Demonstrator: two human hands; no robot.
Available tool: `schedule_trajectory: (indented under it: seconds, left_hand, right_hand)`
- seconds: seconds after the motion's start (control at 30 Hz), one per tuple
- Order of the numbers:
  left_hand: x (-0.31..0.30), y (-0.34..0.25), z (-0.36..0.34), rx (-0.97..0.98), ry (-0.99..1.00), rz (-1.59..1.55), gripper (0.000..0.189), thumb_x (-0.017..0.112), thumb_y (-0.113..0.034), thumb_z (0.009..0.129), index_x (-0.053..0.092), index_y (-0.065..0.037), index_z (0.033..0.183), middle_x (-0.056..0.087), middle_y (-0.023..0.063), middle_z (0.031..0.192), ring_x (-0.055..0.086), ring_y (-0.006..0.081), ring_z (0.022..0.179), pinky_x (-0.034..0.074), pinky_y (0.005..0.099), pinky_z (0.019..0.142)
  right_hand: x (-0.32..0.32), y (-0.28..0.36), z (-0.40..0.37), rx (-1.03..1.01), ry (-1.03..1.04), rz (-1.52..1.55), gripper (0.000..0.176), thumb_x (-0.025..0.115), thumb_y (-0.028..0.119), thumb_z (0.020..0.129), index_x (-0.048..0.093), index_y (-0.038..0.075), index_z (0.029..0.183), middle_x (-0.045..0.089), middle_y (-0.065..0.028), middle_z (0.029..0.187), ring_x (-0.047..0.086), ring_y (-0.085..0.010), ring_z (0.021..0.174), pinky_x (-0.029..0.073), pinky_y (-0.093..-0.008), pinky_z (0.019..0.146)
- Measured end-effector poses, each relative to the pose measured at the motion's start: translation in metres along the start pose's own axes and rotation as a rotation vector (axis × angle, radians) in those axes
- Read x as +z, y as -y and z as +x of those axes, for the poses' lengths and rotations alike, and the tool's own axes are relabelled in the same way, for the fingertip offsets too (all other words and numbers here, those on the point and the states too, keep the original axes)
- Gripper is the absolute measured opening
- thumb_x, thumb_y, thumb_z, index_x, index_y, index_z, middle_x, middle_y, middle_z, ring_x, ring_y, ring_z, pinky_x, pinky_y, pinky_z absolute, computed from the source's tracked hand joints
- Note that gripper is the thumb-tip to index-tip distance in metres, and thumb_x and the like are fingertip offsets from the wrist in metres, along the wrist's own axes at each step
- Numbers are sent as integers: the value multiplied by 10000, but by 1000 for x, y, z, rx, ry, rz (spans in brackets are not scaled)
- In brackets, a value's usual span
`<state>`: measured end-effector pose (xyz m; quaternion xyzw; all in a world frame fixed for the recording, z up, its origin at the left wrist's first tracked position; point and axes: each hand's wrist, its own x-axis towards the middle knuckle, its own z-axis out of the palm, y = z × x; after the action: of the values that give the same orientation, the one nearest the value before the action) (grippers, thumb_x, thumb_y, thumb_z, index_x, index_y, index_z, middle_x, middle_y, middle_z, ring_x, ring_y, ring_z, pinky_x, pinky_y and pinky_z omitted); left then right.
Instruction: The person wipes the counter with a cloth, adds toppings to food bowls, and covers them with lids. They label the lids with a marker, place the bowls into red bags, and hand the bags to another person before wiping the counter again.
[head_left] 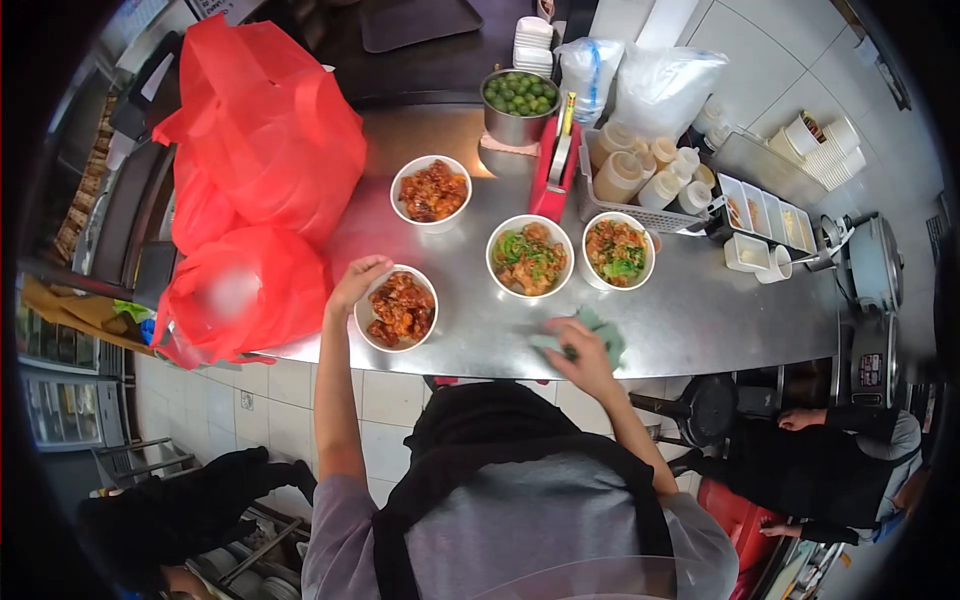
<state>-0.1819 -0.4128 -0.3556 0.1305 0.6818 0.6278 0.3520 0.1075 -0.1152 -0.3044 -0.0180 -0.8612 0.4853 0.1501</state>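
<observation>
My left hand (357,284) is at the upper left rim of a white paper bowl (428,325) filled with glazed, red-brown fried pieces. Its fingers stretch out over the edge, and nothing shows in its grasp. On the steel counter (470,338), my right hand (582,356) is closed on a green cloth (607,338), which spreads out beyond the fingers. Farther back stands another bowl of glazed pieces (431,193). Two bowls topped with chopped greens, one in the middle (529,257) and one to its right (618,251), stand above my right hand.
Large red bags (265,150) crowd the counter's left side. Behind the bowls are a red tape dispenser (553,170), a pot of green limes (520,100) and a basket of squeeze bottles (640,172). One person (190,510) is at lower left, another (810,465) at lower right.
</observation>
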Motion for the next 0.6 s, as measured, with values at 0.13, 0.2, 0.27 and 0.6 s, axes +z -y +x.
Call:
schedule_trajectory:
  seconds: [0.13, 0.2, 0.27, 0.6]
  left_hand:
    - [-3, -10, 4, -47, 103, 46, 177, 606, -224, 852, 632, -50, 863, 614, -30, 764, 556, 45, 691, 439, 191, 625]
    - [-5, -11, 6, -48, 162, 44, 178, 608, -229, 851, 633, -52, 857, 616, -27, 763, 558, 46, 690, 439, 192, 623]
    - [-4, -14, 5, -71, 188, 25, 178, 609, -233, 850, 637, -57, 849, 615, -26, 762, 557, 46, 680, 439, 195, 623]
    - [-10, -6, 8, 75, -69, -2, 206, 587, -243, 869, 644, -48, 832, 610, -36, 750, 529, 32, 685, 419, 196, 623]
  right_hand:
    - [92, -25, 46, 255, 118, 158, 218, 664, 52, 716, 457, 6, 767, 572, -78, 730, 478, -135, 594, 402, -259, 562]
    - [128, -19, 85, 168, 11, 315, 176, 664, 64, 724, 551, 4, 844, 577, -86, 724, 522, -167, 619, 429, -275, 598]
    - [150, -20, 123, -55, -58, 247, 196, 679, 97, 724, 628, 18, 895, 602, -97, 777, 570, -219, 658, 453, -307, 651]
    - [159, -2, 159, -81, 45, 209, 184, 709, 164, 713, 682, 51, 855, 590, -77, 780, 583, -219, 727, 446, -300, 660]
